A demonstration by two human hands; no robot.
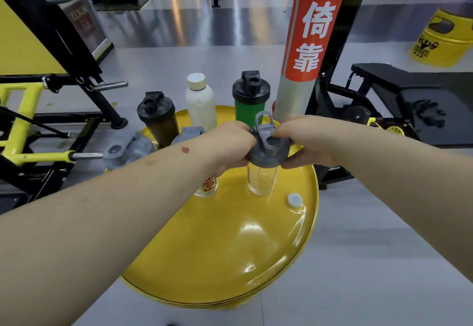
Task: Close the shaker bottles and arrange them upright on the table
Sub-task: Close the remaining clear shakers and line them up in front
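A clear shaker bottle (261,181) stands upright on the round yellow table (230,249). Its grey lid (266,155) sits on top, flip cap raised. My left hand (231,144) grips the lid's left side and my right hand (304,141) its right side. Under my left wrist stands a second clear bottle with orange print (207,187). Behind stand a dark shaker with a black lid (158,118), a white bottle (200,103) and a green shaker with a black lid (250,100). Two grey-lidded shakers, one (125,150) at the left and one (189,133) nearer the middle, show behind my left forearm.
A small white cap (294,200) lies on the table at the right. A red and grey pillar (307,44) rises just behind the table. Yellow and black gym machines (38,121) stand left, a black bench (409,95) right, a yellow drum (442,39) far right.
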